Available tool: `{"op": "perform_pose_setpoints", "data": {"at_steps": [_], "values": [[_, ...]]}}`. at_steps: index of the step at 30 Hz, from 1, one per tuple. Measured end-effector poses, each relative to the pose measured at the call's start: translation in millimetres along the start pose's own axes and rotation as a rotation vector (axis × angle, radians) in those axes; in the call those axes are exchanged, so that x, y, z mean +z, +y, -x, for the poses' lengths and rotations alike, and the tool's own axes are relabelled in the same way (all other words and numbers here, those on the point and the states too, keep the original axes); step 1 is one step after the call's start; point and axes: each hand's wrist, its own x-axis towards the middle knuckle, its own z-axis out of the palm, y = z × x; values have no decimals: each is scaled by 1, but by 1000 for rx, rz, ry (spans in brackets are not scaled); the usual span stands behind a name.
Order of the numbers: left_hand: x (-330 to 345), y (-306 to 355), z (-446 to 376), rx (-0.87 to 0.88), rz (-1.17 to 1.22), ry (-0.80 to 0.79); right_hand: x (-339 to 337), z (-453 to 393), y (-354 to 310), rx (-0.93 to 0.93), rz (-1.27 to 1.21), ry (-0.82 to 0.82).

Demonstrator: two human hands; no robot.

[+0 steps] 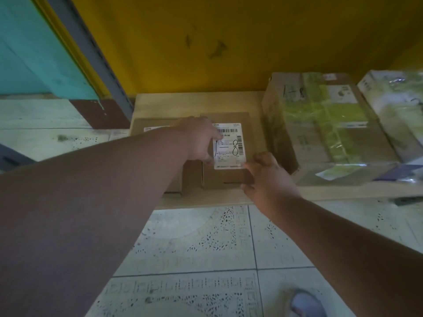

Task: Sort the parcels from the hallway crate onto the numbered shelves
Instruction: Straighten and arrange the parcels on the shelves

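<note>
In the head view, a small cardboard parcel marked 1—8 lies near the shelf board's front edge. It is steadied by the left hand flat on top and by the right hand's loosely spread fingers at its near-right corner. It is judged stiff and light, best gripped by opposite side walls.

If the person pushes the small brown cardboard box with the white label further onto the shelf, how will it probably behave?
The small brown cardboard box with the white label looks stiff, with flat faces, so it should probably slide rather than roll. It sits low and wide on the pale wooden shelf, so tipping seems unlikely. Both hands rest lightly on it, suggesting little weight.
</note>
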Motion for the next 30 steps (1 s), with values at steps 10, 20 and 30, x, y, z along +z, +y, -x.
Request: {"op": "perform_pose_setpoints", "data": {"at_steps": [10, 20, 30], "values": [[13, 5, 17, 7, 15, 1, 5, 17, 3, -23, 3, 17], [15, 3, 16, -17, -13, 8, 7, 11, 6, -48, -8, 22], [2, 14, 28, -24, -51, 62, -38, 34, 2, -60, 97, -5]]}}
